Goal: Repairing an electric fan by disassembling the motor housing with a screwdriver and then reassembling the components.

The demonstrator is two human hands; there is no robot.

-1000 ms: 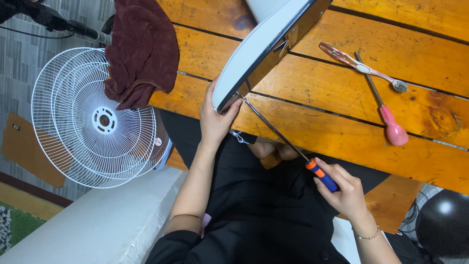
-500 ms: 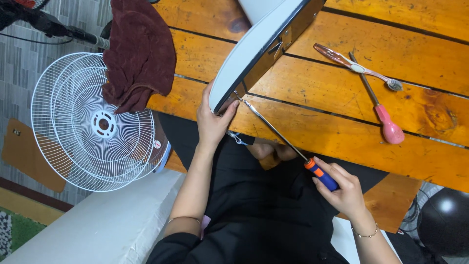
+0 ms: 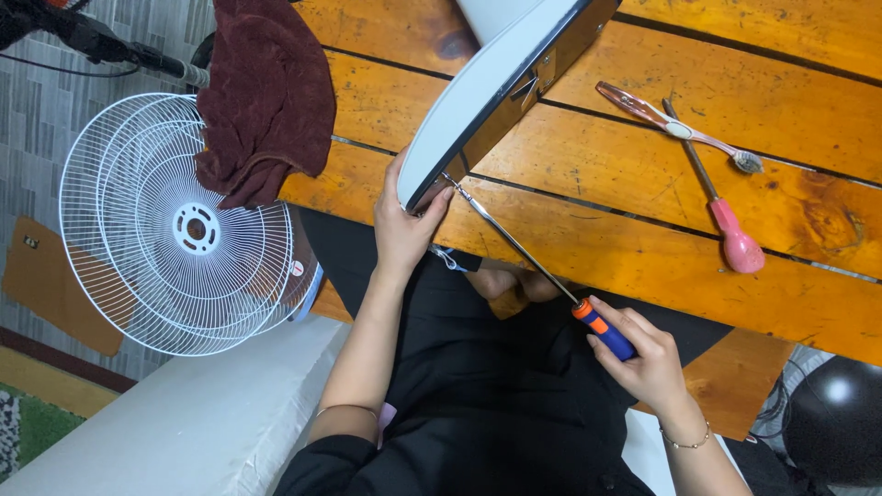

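Two hands share the job: our left hand [image 3: 401,230] steadies the tilted white-faced flat panel [image 3: 491,92] on the wooden desk [image 3: 643,220], while our right hand [image 3: 648,354] grips the blue-and-orange-handled long screwdriver [image 3: 602,331], shaft running up-left to the panel's lower corner.

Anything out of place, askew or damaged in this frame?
Mostly tidy. The maroon towel hangs off the wooden table's edge, draping onto the white fan grilles leaning beside it. The white appliance base is tilted, steadied by the left hand.

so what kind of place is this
Probably a home repair spot rather than a shop: a slatted wooden table with a pink-handled screwdriver on it, white fan grilles leaning beside it, and a dark red towel.
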